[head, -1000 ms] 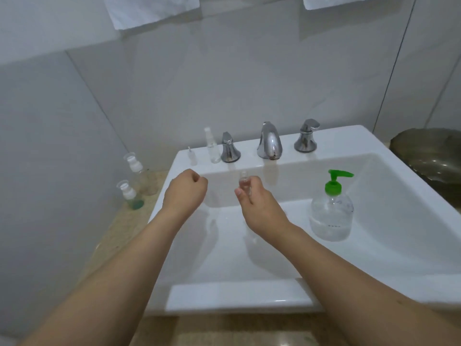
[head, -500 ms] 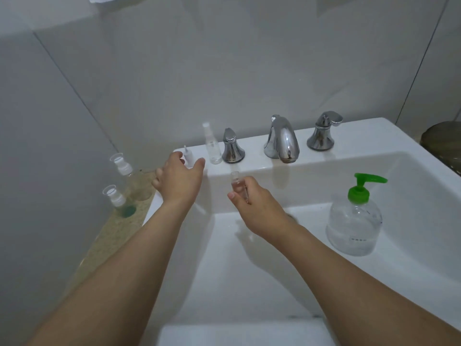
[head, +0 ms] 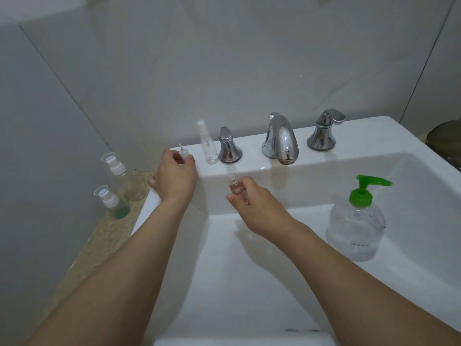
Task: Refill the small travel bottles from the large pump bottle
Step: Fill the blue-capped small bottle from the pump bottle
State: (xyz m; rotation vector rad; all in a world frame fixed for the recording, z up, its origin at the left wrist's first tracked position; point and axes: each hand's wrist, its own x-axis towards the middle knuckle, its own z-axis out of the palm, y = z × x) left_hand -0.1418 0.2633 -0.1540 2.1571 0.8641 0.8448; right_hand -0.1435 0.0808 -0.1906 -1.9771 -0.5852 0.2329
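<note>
Two hands work at the sink (head: 374, 136) in the head view: the left hand (head: 174, 178) pinches a small spray cap (head: 182, 154) on the rear ledge. The right hand (head: 254, 208) grips an uncapped small travel bottle (head: 235, 188) upright over the basin. The large pump bottle (head: 356, 226) stands in the basin, well right of both hands.

Glossy chrome metal faucet (head: 282, 141), clear plastic pump bottle (head: 356, 231), smooth glossy white sink (head: 249, 283)

The left hand (head: 175, 177) has reached the sink's back ledge and now pinches the small cap (head: 183, 153).
</note>
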